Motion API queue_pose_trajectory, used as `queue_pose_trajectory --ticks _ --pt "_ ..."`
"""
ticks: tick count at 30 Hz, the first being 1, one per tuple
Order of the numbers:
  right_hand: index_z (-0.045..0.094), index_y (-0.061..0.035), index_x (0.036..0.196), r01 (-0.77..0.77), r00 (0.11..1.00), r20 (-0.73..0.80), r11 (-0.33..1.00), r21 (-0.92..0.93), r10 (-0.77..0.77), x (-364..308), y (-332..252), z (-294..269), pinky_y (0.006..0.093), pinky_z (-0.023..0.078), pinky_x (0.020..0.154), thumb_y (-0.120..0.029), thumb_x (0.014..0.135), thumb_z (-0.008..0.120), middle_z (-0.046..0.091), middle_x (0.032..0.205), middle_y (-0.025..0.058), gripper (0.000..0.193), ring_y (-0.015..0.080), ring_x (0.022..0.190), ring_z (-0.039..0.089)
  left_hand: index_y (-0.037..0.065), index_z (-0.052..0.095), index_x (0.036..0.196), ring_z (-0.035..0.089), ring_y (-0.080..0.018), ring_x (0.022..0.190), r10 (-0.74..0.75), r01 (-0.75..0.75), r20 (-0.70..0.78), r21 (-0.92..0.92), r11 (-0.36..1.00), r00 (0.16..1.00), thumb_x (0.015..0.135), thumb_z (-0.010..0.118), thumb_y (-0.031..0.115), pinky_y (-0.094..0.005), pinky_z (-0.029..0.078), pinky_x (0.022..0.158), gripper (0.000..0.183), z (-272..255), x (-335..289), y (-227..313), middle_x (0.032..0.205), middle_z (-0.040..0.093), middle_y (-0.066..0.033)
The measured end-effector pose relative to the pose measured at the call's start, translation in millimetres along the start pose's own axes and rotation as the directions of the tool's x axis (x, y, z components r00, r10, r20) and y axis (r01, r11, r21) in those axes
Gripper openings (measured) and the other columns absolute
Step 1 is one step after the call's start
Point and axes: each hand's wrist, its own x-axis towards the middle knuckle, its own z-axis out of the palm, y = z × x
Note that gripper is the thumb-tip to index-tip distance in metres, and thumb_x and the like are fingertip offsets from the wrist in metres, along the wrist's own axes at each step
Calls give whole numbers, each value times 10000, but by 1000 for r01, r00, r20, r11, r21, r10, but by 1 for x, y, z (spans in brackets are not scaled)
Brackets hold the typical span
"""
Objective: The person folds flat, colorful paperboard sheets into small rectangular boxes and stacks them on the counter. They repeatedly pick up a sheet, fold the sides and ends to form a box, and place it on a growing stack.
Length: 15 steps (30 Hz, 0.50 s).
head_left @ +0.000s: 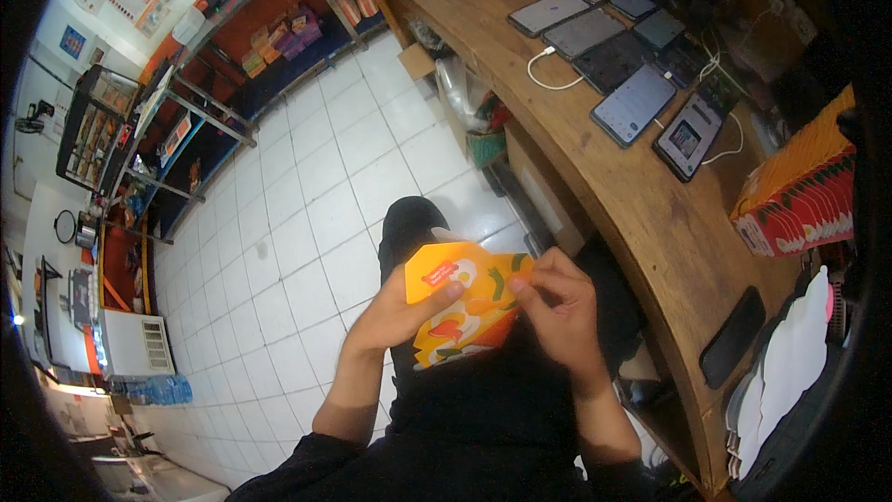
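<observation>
Over my lap I hold a yellow printed cardboard food carton point(474, 325) with red, green and white pictures on it. My left hand point(395, 311) grips its left side, the thumb lying across the front panel. At the upper right corner, the fingers of my right hand point(562, 302) pinch the carton's edge. The carton tilts, and its underside is hidden. On the wooden table point(595, 186) to my right stands a row of red and yellow cartons point(799, 200), packed close together. Nearer to me lie white card sheets point(785, 372) with scalloped edges.
Several phones point(635, 104) lie on the table's far part, some with white charging cables point(555, 84). A black phone point(732, 336) rests near the table's edge. A metal shelf rack point(209, 112) lines the left wall. White floor tiles point(316, 186) lie between.
</observation>
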Motion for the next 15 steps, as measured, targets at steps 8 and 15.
queue_pose_trajectory --ticks 8,15 --pt "800 -100 1279 379 917 -6 873 -307 -400 -7 -12 0 312 534 757 60 872 779 600 981 57 438 184 840 616 20 577 1390 718 -224 1123 -97 96 2 -182 979 995 1038 746 238 -348 600 966 446 19 -10 3 1252 714 -127" --pt "811 -141 1245 590 803 314 750 -299 -506 2 -13 -27 315 544 673 61 751 815 581 938 28 535 184 770 611 -14 595 1399 712 -230 1175 -238 243 51 -218 945 970 925 869 152 -383 581 1019 572 21 -15 19 1288 729 -136"
